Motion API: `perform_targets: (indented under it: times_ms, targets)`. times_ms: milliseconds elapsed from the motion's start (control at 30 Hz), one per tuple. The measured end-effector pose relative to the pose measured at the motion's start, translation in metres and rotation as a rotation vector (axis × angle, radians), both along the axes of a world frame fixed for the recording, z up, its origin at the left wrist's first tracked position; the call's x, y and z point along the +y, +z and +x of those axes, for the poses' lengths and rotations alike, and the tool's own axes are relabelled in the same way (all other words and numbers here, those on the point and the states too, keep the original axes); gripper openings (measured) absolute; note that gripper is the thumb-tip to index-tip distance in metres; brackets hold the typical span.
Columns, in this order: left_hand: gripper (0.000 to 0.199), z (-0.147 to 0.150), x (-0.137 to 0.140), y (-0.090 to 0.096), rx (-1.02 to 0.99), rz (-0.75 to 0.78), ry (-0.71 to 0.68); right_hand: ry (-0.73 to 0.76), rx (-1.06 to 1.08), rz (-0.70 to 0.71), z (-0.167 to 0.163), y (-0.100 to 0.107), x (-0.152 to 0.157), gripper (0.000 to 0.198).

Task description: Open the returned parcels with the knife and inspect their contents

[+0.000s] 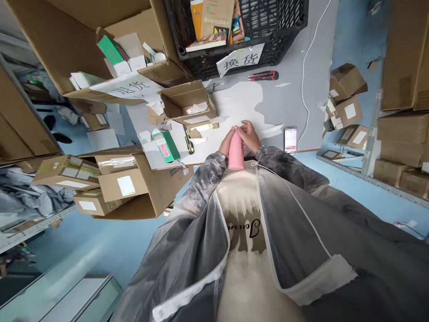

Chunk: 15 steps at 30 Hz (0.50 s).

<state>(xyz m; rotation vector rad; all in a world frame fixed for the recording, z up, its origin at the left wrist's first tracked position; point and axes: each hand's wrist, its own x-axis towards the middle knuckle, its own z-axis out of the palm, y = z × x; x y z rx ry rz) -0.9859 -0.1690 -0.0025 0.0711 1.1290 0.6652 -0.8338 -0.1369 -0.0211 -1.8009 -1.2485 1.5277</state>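
A pink bottle (236,154) is held between my two hands near the front edge of the table, its base end toward my body. My left hand (226,142) wraps its left side. My right hand (250,136) closes around the far end and right side, fingers bent over the top. That end is mostly hidden by the fingers. To the left lie a green box (170,146) with a pink picture on it and a yellow-and-black utility knife (188,141). A phone (290,140) with a lit screen rests to the right.
Behind my hands stands a small opened carton (189,100). Farther back are a large carton (80,49) of small boxes and a black crate (261,22) holding books. A red-and-black utility knife (263,76) and white cable (303,85) lie on the table (284,100).
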Motion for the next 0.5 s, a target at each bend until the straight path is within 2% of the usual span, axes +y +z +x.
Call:
perform_targets:
  times_ms: [133, 233, 333, 500]
  targets:
    - [0.097, 0.003, -0.018, -0.022, 0.400, 0.338, 0.065, 0.053, 0.169, -0.261, -0.007, -0.005, 0.001, 0.085]
    - [0.106, -0.008, -0.029, -0.038, 0.548, 0.559, 0.028, 0.114, 0.304, -0.368, -0.014, 0.002, -0.003, 0.089]
    - [0.109, -0.027, -0.044, -0.043, 0.595, 0.600, -0.015, 0.187, 0.341, -0.406, -0.019, 0.008, -0.009, 0.091]
    - [0.106, -0.058, -0.085, -0.043, 0.658, 0.640, -0.033, 0.292, 0.259, -0.494, -0.022, 0.008, -0.010, 0.088]
